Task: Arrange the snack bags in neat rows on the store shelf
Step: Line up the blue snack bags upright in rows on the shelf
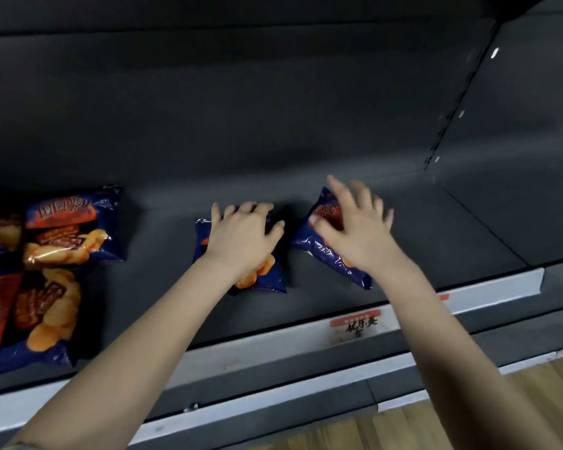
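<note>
Two small dark-blue snack bags lie side by side on the dark shelf (pixel 403 241). My left hand (pixel 241 235) lies on top of the left bag (pixel 267 277), fingers curled over its far edge. My right hand (pixel 351 219) is over the right bag (pixel 325 251), fingers spread and blurred, thumb touching the bag's red print. That bag lies turned at an angle. More bags of the same kind lie at the far left: one flat bag (pixel 75 225) further back and a larger one (pixel 30 316) at the front edge.
The shelf's back panel (pixel 241 108) is dark and bare. A white price rail (pixel 488 287) runs along the shelf's front edge with a red-and-white label (pixel 358 326). A lower shelf edge and a wooden floor (pixel 468 427) lie below at right.
</note>
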